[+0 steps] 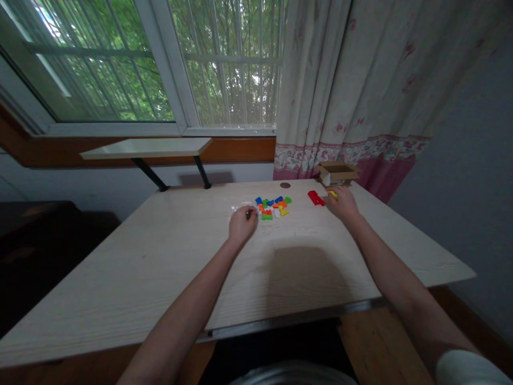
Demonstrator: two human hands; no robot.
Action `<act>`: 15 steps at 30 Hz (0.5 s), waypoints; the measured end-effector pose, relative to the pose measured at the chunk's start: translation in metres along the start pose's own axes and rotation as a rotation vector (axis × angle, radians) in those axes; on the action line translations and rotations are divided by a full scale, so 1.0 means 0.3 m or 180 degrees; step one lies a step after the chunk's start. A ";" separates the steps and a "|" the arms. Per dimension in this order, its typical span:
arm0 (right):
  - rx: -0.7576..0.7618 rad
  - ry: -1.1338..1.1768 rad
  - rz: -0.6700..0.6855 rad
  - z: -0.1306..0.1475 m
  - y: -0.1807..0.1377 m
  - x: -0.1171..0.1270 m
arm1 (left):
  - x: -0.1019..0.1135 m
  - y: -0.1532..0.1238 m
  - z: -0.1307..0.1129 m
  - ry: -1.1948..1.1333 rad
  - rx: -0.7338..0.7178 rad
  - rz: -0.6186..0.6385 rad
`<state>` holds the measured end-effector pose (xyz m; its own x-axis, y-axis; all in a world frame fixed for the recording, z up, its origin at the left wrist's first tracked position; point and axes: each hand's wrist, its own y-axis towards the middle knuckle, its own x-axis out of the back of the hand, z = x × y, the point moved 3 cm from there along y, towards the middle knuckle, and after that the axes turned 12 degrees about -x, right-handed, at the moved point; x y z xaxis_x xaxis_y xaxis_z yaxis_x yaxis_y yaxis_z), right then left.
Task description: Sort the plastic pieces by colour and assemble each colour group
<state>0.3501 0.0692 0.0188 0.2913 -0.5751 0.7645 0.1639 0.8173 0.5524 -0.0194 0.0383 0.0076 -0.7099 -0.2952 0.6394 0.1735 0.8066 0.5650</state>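
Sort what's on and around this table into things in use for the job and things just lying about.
In use, judging by the hands:
Coloured pieces beside the left hand
Yellow piece in the right hand
Red pieces near that hand

Probably just about:
Cardboard box, role unclear
Brown disc
Raised shelf
Curtain

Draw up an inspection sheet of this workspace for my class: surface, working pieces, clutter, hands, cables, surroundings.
Surface: pale wood-grain table.
Working pieces: multicoloured pieces grouped together; red item apart, to their right.
Clutter: open cardboard box by the far right corner; raised shelf, far left.
Left hand: beside the pieces, holding a small dark item, identity unclear.
Right hand: holding a yellow item.
Cables: nothing seen.
Surroundings: barred window, patterned curtain.
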 end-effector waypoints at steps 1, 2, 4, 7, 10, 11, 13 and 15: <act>0.0155 0.0142 0.0094 0.061 -0.013 -0.006 | 0.000 0.000 0.001 0.0004 0.0015 -0.0002; 0.0323 0.0278 0.0270 0.124 -0.029 -0.018 | 0.000 0.000 0.002 0.0007 0.0019 -0.0005; 0.0663 0.0551 0.0612 0.244 -0.069 -0.049 | -0.002 0.000 0.002 0.0014 0.0004 0.0004; 0.1048 0.0735 0.0993 0.376 -0.130 -0.103 | -0.003 0.000 -0.001 0.0039 -0.0017 0.0030; 0.1076 0.0722 0.1210 0.425 -0.166 -0.150 | -0.003 -0.001 -0.011 0.0030 -0.0060 0.0057; 0.1059 0.0718 0.1267 0.427 -0.172 -0.162 | -0.004 -0.001 -0.015 0.0012 -0.0074 0.0064; 0.1027 0.0727 0.1328 0.420 -0.178 -0.174 | -0.004 -0.002 -0.023 -0.0024 -0.0083 0.0079; 0.1001 0.0737 0.1340 0.410 -0.179 -0.174 | -0.006 -0.004 -0.030 -0.0045 -0.0087 0.0099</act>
<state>0.2103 0.0510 -0.0100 0.4754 -0.1506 0.8668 -0.2889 0.9039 0.3155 -0.0123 0.0334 0.0105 -0.7135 -0.2628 0.6495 0.2141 0.8008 0.5593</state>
